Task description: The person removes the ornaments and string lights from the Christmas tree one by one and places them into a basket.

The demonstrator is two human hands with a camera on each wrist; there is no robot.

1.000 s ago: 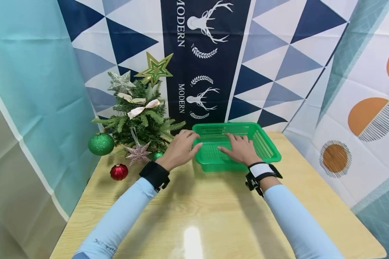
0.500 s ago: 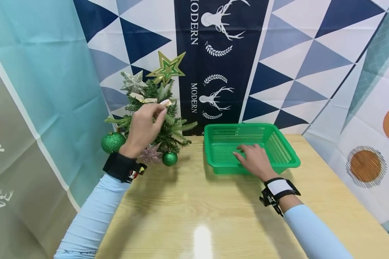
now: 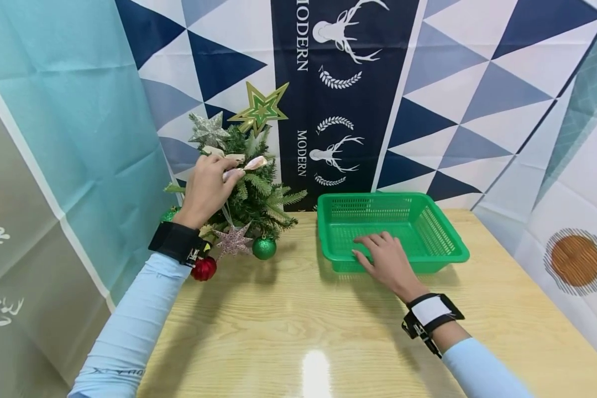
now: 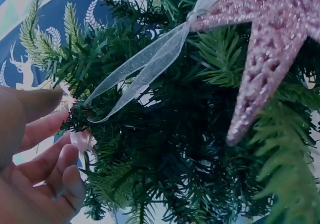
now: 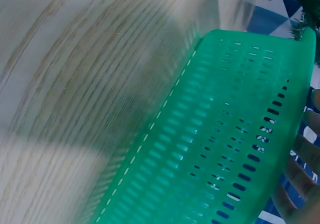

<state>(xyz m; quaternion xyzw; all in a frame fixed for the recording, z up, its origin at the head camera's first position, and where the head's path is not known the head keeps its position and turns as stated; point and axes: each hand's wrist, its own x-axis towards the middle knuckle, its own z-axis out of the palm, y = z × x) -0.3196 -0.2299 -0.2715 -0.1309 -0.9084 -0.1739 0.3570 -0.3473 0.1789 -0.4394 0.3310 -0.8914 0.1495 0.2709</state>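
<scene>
A small artificial Christmas tree [image 3: 273, 204] stands at the back left of the table. My left hand [image 3: 204, 190] is at its upper front, thumb and fingers pinching the left side of a shiny pink ribbon bow [image 3: 256, 162]. The left wrist view has the fingers around that bow [image 4: 82, 141], partly behind green needles, with a pink glitter star [image 4: 262, 49] hanging close by on a sheer ribbon. My right hand [image 3: 390, 265] reaches over the front rim of a green plastic basket [image 3: 443, 258], fingers loosely bent and holding nothing.
Also on the tree are a silver star [image 3: 209, 130], a green-and-gold star topper [image 3: 261, 109] and a green bauble [image 3: 264, 248]. A red bauble [image 3: 204, 269] lies below my left wrist. Patterned cloth [image 3: 348, 110] hangs behind the wooden table [image 3: 278, 331].
My left hand has moved left and up from beside the basket to the pink bow, and its fingers have come together on it. My right hand stays over the basket's front. The view has shifted left.
</scene>
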